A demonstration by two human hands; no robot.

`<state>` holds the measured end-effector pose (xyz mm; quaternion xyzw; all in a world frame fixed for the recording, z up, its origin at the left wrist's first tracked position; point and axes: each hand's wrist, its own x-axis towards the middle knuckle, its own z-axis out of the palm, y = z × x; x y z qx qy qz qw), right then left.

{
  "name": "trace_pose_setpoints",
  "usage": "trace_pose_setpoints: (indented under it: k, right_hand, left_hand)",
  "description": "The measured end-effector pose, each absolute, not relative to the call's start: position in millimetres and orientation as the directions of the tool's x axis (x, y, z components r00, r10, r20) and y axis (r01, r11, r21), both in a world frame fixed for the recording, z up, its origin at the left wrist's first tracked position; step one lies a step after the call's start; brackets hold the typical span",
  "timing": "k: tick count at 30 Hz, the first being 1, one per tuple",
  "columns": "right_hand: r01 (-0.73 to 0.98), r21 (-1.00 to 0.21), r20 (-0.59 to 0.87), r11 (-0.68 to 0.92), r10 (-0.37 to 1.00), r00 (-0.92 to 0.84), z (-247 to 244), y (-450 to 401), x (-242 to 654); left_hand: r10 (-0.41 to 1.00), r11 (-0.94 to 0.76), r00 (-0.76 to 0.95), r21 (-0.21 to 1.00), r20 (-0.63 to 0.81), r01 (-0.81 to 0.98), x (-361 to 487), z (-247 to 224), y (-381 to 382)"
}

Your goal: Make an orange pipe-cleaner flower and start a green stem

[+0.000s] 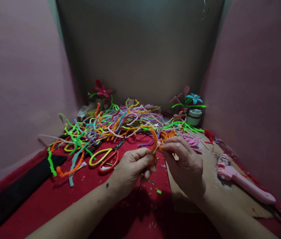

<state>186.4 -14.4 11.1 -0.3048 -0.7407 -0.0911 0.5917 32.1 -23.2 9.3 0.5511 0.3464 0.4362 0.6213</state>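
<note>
Between the thumb and fingers of my left hand (pixel 137 164) is pinched an orange pipe cleaner piece (pixel 153 137), which stands up in a curve above the grip. My right hand (pixel 186 162) closes thumb and forefinger on a small orange end (pixel 160 147) just right of it. Whether both ends belong to one piece I cannot tell. More orange loops (pixel 167 134) lie behind the right fingertips. Scissors with one yellow and one red handle (pixel 109 166) rest on the red cloth, left of my left hand.
A tangled heap of coloured pipe cleaners (pixel 128 121) spreads across the back. A pink glue gun (pixel 245 182) lies on the cardboard (pixel 210 172) at right. A black flat strip (pixel 18 196) is at left. Pipe cleaner flowers (pixel 194 98) and a pale jar (pixel 194 117) stand behind.
</note>
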Motion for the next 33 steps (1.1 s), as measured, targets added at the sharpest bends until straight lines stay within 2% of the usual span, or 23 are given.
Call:
trace_pose_setpoints:
  k: [13,20,27,30,33]
  right_hand:
    - [0.622,-0.171,0.942,0.764,0.312,-0.125,16.2,-19.0,188.4]
    - [0.682,-0.037,0.941,0.730,0.256,-0.223,11.2,-19.5,192.5]
    - [0.671,0.013,0.937,0.741,0.226,-0.268,10.5,-19.6,195.5]
    - [0.662,0.005,0.930,0.750,0.239,-0.278,11.2,-18.3,195.5]
    - [0.623,-0.082,0.932,0.778,0.281,-0.228,12.5,-17.3,193.1]
  left_hand:
    - [0.911,0.171,0.410,0.948,-0.048,-0.268,33.3,13.4,-25.8]
    - [0.899,0.223,0.432,0.923,-0.071,-0.313,34.3,14.5,-28.1]
    - [0.878,0.283,0.462,0.912,-0.121,-0.298,33.2,17.0,-28.3]
    - [0.867,0.302,0.481,0.905,-0.130,-0.299,32.3,17.3,-28.1]
    - [0.865,0.296,0.491,0.894,-0.102,-0.337,32.1,17.2,-28.3]
